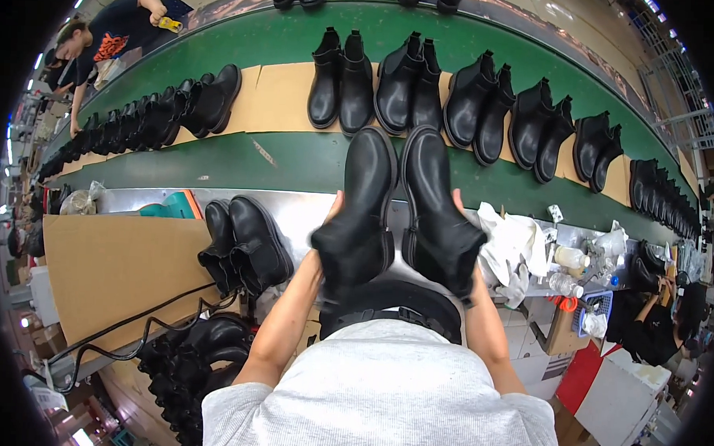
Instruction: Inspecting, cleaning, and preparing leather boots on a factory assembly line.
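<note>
A pair of black leather ankle boots is up in front of my waist, toes pointing away, the two side by side with a narrow gap. My left hand (336,206) is closed on the left boot (365,184) from its outer side. From the other side my right hand (458,201) grips the right boot (431,186). Most of both hands is hidden behind the leather, and the boot shafts look blurred. Beyond the toes, more black boot pairs (342,89) stand in a row on a cardboard strip (276,102).
A green conveyor belt (296,166) crosses ahead. Another boot pair (256,239) rests at left beside a cardboard sheet (119,270). White cloth (514,240) and plastic bottles (570,257) lie at right. A black cable (145,326) hangs lower left. People work at far left and right.
</note>
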Demonstrator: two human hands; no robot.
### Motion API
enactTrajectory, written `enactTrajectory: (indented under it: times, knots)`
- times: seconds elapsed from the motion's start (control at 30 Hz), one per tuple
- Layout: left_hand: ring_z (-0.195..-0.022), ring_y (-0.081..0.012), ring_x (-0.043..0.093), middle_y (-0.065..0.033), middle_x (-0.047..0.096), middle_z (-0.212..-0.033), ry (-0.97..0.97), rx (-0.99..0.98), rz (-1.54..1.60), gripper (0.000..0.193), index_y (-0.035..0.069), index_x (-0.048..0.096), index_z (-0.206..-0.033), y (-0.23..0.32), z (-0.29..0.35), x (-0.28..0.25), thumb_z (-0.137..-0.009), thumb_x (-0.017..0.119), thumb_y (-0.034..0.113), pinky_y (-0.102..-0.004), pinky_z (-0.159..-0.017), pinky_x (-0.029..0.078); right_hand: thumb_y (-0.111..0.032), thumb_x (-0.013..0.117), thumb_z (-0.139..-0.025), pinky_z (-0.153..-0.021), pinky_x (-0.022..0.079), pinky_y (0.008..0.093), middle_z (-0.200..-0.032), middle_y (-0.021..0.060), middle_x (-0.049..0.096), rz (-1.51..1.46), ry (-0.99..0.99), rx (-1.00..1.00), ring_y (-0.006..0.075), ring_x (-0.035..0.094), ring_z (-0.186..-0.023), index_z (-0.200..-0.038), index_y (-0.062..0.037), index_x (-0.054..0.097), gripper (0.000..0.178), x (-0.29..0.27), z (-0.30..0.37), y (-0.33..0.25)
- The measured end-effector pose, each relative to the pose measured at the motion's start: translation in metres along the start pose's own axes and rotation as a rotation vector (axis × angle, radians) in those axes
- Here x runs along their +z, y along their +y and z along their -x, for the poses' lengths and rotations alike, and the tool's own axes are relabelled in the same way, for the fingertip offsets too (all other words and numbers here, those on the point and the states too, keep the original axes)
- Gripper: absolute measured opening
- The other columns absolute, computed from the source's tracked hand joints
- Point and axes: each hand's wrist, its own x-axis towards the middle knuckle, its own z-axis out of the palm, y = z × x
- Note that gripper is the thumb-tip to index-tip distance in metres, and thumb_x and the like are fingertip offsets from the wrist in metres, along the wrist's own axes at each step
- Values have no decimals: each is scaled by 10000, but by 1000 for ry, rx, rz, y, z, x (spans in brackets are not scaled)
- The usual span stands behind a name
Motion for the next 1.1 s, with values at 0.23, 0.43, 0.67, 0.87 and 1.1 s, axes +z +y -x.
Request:
enactTrajectory:
  times: [0.23,0.43,0.67,0.87,1.1]
  knots:
    - [-1104,-167,472,-122,454,-1283,-165,-442,120,770,8,137,-1400,-9,-27,-38,-892,405,521,-321,-941,336,-468,478,-873,-779,407,319,-888,176,587,1440,717,-543,239,538,-842,-1007,34,515,521,21,-8,-15]
    - [-966,-144,551,-81,537,-1179,-156,-540,267,676,13,299,-1347,25,-40,-38,-834,610,325,-308,-839,440,-426,453,-892,-815,417,280,-970,97,617,928,699,-104,193,558,-911,-1039,-29,573,441,54,-10,-11]
    - [-835,-167,574,-60,578,-924,286,-871,949,302,118,569,-975,5,-54,-10,-815,631,367,-331,-726,506,-455,524,-859,-848,450,328,-1075,59,590,256,374,-120,164,565,-969,-1121,-62,533,473,64,-31,-6]
    - [-789,-190,557,-54,542,-897,460,-1014,1071,257,161,538,-902,-15,-53,-7,-804,644,375,-309,-676,512,-496,625,-775,-625,492,243,-831,18,598,267,563,-40,116,571,-746,-951,-89,568,447,60,-42,-5]
    - [-816,-186,574,-57,552,-923,435,-980,1037,264,171,534,-924,-24,-51,-12,-815,622,395,-329,-721,519,-481,621,-785,-702,494,279,-897,21,604,219,502,-5,137,582,-819,-995,-93,570,445,57,-45,-5]
